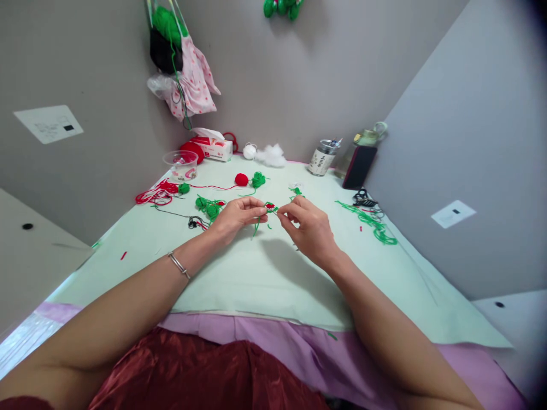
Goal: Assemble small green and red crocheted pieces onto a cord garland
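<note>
Over the middle of the table, my left hand [239, 217] pinches a small red and green yarn piece [270, 206] between thumb and fingers. A green strand hangs below those fingertips. Just to the right, my right hand [311, 229] is closed in a pinch close to the piece's edge; something thin shows at its fingertips, too small to name. Behind my left hand lies a tangle of green yarn [208, 208], with a dark thread bundle [197, 222] nearer me. Farther back are a red yarn ball [241, 180] and a green yarn bundle [258, 180].
Along the back stand a clear plastic tub [181, 166], a tissue pack [215, 148], white stuffing [272, 156] and a pen cup [322, 158]. A phone [360, 167] leans on a bottle [366, 138]. Black-handled scissors [364, 197] and green strands [376, 225] lie right.
</note>
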### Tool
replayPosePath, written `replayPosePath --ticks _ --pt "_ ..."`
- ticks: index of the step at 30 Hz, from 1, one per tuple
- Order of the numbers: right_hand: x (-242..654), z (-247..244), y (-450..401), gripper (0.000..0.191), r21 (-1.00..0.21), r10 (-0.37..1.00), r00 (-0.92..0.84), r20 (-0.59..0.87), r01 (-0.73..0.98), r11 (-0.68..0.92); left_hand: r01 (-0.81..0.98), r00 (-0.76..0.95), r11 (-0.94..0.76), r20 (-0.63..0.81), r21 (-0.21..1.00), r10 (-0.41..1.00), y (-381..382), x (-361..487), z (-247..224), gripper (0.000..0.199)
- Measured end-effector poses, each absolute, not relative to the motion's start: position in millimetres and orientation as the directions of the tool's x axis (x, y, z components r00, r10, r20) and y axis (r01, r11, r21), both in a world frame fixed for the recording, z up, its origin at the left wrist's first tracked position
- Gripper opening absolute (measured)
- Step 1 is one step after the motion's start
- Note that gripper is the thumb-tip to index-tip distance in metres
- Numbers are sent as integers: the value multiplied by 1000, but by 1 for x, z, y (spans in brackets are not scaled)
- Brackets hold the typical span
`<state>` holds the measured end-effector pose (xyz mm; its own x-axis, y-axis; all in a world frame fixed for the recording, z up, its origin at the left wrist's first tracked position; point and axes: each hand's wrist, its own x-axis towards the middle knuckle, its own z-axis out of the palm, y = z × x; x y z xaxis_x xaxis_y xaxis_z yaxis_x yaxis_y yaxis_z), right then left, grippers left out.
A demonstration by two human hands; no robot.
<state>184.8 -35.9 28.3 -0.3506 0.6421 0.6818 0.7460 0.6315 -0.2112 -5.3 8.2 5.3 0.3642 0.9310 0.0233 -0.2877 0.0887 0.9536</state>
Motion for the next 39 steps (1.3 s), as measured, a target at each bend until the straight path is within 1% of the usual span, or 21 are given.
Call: replayPosePath --ticks 11,18,24,29,35,39 --pt "184 26 -35 17 -220 683 -366 632 760 611 -257 362 74 26 964 932 5 -4 5 28" --pt "182 25 -36 19 -195 686 -369 628 778 597 -267 378 75 33 961 925 5 -1 3 32" --pt "181 25 -36 21 -169 677 -406 613 771 615 -253 370 34 64 967 927 5 -1 2 31" --pt "181 23 -34 20 -150 677 -423 602 773 617 -242 377 21 74 970 923 6 -2 0 28" --pt "183 19 -32 18 -131 686 -404 606 800 586 -207 345 -39 110 978 932 4 -2 2 19" --pt "183 18 -32 18 -144 699 -385 602 809 570 -237 343 -34 116 971 932 3 0 0 20"
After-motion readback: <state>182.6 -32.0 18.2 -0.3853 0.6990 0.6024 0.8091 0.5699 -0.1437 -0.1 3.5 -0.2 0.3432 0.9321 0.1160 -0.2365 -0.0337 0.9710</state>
